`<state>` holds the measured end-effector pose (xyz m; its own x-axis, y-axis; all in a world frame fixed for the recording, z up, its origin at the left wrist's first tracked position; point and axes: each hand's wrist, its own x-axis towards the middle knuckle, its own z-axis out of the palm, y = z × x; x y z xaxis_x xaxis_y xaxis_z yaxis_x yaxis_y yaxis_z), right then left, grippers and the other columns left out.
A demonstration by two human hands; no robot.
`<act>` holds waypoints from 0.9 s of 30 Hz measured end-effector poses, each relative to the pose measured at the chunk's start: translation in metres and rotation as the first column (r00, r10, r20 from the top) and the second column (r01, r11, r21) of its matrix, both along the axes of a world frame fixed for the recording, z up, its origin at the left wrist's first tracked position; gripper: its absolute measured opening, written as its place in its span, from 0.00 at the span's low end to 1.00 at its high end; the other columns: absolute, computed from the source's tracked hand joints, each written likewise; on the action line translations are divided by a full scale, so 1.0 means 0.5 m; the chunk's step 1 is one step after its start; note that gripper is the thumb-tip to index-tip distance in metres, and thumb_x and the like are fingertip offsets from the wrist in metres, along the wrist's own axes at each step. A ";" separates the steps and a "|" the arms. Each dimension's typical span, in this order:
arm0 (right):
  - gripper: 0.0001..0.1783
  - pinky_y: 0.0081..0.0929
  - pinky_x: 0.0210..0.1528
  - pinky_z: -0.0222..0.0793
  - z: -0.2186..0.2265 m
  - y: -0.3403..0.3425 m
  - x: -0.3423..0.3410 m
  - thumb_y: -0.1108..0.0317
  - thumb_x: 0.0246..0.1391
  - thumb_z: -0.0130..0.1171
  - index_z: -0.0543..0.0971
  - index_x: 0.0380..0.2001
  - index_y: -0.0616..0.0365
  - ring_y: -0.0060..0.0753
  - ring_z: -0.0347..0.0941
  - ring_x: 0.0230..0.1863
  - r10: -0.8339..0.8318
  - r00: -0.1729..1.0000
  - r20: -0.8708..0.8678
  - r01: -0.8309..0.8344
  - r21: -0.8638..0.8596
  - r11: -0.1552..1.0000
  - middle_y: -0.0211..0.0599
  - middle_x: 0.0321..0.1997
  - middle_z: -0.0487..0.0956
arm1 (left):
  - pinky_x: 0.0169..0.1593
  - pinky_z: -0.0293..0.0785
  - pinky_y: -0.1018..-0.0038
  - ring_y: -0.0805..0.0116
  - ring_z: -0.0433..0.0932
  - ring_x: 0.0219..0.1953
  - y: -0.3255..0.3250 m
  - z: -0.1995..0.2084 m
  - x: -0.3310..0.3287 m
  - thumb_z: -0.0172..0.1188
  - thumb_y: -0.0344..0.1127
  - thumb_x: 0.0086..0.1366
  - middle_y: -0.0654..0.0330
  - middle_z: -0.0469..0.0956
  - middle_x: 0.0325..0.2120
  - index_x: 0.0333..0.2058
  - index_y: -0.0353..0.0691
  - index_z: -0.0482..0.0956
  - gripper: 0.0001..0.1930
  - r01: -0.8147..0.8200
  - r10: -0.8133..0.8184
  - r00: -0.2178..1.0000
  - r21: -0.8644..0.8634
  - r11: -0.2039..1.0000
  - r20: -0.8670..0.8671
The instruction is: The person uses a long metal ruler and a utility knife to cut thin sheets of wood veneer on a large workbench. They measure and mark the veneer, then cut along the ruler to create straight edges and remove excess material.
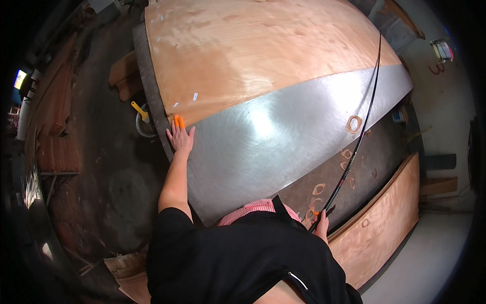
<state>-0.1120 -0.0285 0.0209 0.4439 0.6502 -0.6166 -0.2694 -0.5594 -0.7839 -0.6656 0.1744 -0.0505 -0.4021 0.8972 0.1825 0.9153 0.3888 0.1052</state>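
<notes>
Black T-shirt (217, 253) cloth lies closest to my camera, with one strip of red-and-white striped fabric (253, 206) showing just beyond it. From my remote view I count two hands, both the wearer's. The right hand (322, 223) is closed around one long, thin black rod (345, 176), which slants up and away over the edge of the metal surface (238, 157). I see orange on that hand too, but cannot count its covered fingers.

Just beyond it, at least five small veneer offcuts (318, 189) are scattered on the floor; one more ring-shaped offcut (354, 124) lies on the metal near its right edge. To the right is a wood panel (377, 228); whether it is one sheet or several I cannot tell.

Farther up, the left hand (181, 138) is open and flat, two fingers in orange covers (180, 122), its fingertips touching the near-left corner of one large veneer sheet (253, 45). That sheet covers the far part of the surface, two white slips (195, 96) near that corner. Left of it, one yellow-handled tool (140, 111) rests in one bucket (146, 133). Far off at left glows one lit screen (20, 79).
</notes>
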 end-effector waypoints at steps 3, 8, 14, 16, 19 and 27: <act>0.17 0.18 0.15 0.56 0.017 0.023 -0.016 0.53 0.54 0.44 0.66 0.25 0.57 0.21 0.59 0.13 0.025 1.000 -0.003 -0.025 -0.009 1.000 0.28 0.13 0.63 | 0.56 0.48 0.59 0.59 0.57 0.54 0.052 0.000 -0.048 0.42 0.53 0.58 0.55 0.59 0.52 0.56 0.39 0.49 0.33 -0.134 0.121 0.983 0.091 0.987 0.136; 0.16 0.18 0.16 0.57 0.018 0.021 -0.020 0.54 0.54 0.43 0.65 0.25 0.57 0.22 0.59 0.13 0.039 0.999 0.010 -0.039 -0.028 0.999 0.29 0.13 0.63 | 0.47 0.61 0.63 0.57 0.66 0.46 0.148 0.058 -0.123 0.48 0.61 0.50 0.51 0.67 0.42 0.46 0.40 0.65 0.32 -0.479 0.394 0.655 -0.049 0.876 0.644; 0.16 0.19 0.17 0.58 0.028 0.020 -0.011 0.55 0.55 0.42 0.65 0.25 0.57 0.22 0.59 0.14 0.056 0.998 0.033 -0.054 -0.066 0.996 0.29 0.13 0.63 | 0.34 0.70 0.73 0.61 0.75 0.27 0.216 0.077 -0.232 0.57 0.48 0.50 0.54 0.75 0.29 0.32 0.33 0.73 0.21 -0.344 0.000 0.350 0.128 0.930 0.937; 0.16 0.19 0.17 0.58 0.025 0.024 -0.015 0.55 0.55 0.42 0.64 0.25 0.57 0.23 0.59 0.14 0.064 0.998 0.028 -0.062 -0.072 0.995 0.29 0.13 0.63 | 0.36 0.71 0.75 0.68 0.75 0.33 0.227 0.108 -0.254 0.55 0.39 0.53 0.57 0.75 0.32 0.36 0.33 0.72 0.16 -0.294 -0.098 -0.229 0.027 0.955 0.968; 0.19 0.20 0.18 0.58 0.035 0.016 -0.018 0.54 0.54 0.42 0.67 0.25 0.60 0.23 0.59 0.14 0.031 0.999 0.044 -0.027 -0.101 0.995 0.29 0.13 0.62 | 0.39 0.71 0.75 0.69 0.73 0.37 0.237 0.205 -0.183 0.52 0.35 0.56 0.57 0.73 0.36 0.39 0.32 0.70 0.14 -0.145 -0.102 -0.246 0.067 0.987 0.964; 0.17 0.19 0.16 0.59 0.006 0.011 0.002 0.55 0.54 0.44 0.67 0.24 0.58 0.22 0.59 0.13 0.039 0.999 0.008 -0.039 -0.073 0.997 0.29 0.13 0.63 | 0.41 0.69 0.73 0.67 0.72 0.38 0.192 0.338 -0.159 0.51 0.34 0.55 0.56 0.72 0.37 0.41 0.33 0.69 0.16 -0.199 -0.255 -0.255 0.207 0.958 0.933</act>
